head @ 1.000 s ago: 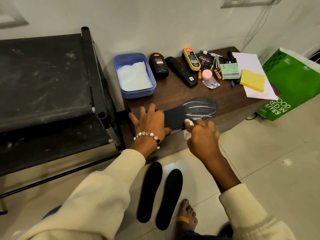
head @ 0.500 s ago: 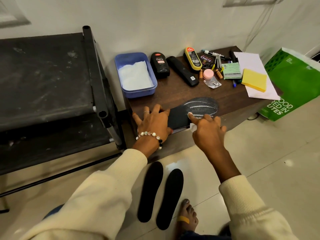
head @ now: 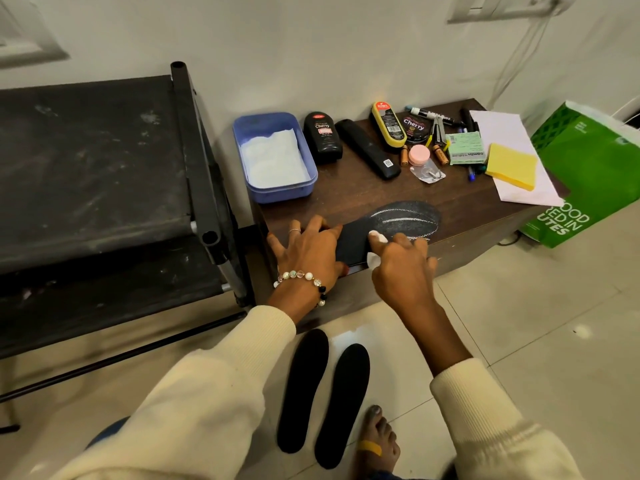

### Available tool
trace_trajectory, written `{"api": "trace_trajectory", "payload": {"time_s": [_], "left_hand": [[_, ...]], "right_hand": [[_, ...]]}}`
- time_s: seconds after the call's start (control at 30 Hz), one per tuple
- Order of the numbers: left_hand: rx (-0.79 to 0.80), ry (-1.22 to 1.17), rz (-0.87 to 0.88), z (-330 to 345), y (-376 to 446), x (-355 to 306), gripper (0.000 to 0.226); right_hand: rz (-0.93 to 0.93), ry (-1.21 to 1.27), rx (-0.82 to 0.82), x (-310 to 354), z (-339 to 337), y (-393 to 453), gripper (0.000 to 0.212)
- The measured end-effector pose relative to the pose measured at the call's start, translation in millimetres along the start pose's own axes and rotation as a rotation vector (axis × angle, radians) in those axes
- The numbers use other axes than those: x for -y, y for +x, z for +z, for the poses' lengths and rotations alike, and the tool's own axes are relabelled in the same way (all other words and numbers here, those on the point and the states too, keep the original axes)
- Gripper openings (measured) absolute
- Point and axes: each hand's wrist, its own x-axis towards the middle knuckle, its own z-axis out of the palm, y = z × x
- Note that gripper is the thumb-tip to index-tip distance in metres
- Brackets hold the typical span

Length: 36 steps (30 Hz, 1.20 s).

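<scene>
The insole (head: 405, 220) is laid along the worktop's (head: 363, 195) near edge, toe pointing right, bare wood beyond. It is pinned by the flat left hand (head: 308, 251); a cloth (head: 374, 260) is pinched in the right hand (head: 401, 268).

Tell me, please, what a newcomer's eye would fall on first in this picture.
First the eye falls on the black insole at the front edge of the table, streaked with white. The left hand presses flat on its left end, and the right hand pinches a white wad on it. Then come the two insoles on the floor below and the green bag at the right.
</scene>
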Motion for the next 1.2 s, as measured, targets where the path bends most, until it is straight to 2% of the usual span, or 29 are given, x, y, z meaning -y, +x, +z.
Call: {"api": "trace_trajectory", "payload": {"time_s": [0.1,0.2,0.27,0.33,0.47,0.53,0.57,0.63,0.77,0.8,0.87,0.93,1.0,1.1,1.2], "left_hand": [[-0.012,-0.014,0.005,2,0,2,0.065],[-0.015,-0.025,0.010,2,0,2,0.063],[-0.004,-0.028,0.013,1,-1,2,0.064],[-0.002,-0.032,0.013,-1,-1,2,0.065],[-0.001,-0.035,0.003,-1,-2,2,0.066],[0.001,-0.038,0.004,0,-1,2,0.066],[0.001,-0.039,0.006,0,-1,2,0.066],[0.006,-0.039,0.006,0,0,3,0.066],[0.006,-0.033,0.008,2,1,4,0.067],[0.002,-0.031,0.012,2,1,5,0.067],[0.001,-0.025,0.022,2,1,5,0.067],[-0.003,-0.020,0.027,2,1,6,0.067],[-0.008,-0.016,0.030,3,1,7,0.067],[-0.014,-0.035,0.024,3,1,7,0.064],[-0.021,-0.040,0.013,2,1,7,0.068]], "right_hand": [[-0.054,0.062,0.023,3,0,4,0.049],[-0.025,0.229,-0.063,-17,-6,15,0.044],[0.064,0.516,-0.136,-26,-15,17,0.024],[0.213,0.921,-0.154,-25,-27,12,0.006],[0.456,1.580,-0.081,-16,-41,10,0.004],[0.471,1.748,-0.026,-13,-40,12,0.002],[0.462,1.752,-0.012,-12,-37,13,0.003],[0.457,1.636,-0.023,-9,-32,16,0.014],[0.385,1.066,-0.158,-5,-17,28,0.019],[0.350,0.994,-0.184,-5,-15,32,0.021],[0.246,0.878,-0.207,-3,-12,36,0.024],[0.059,0.524,-0.211,-2,-7,38,0.017],[-0.083,0.220,-0.227,-2,-1,39,0.022],[-0.182,0.146,-0.202,7,5,34,0.022],[-0.392,0.132,-0.049,15,8,30,0.030]]}}
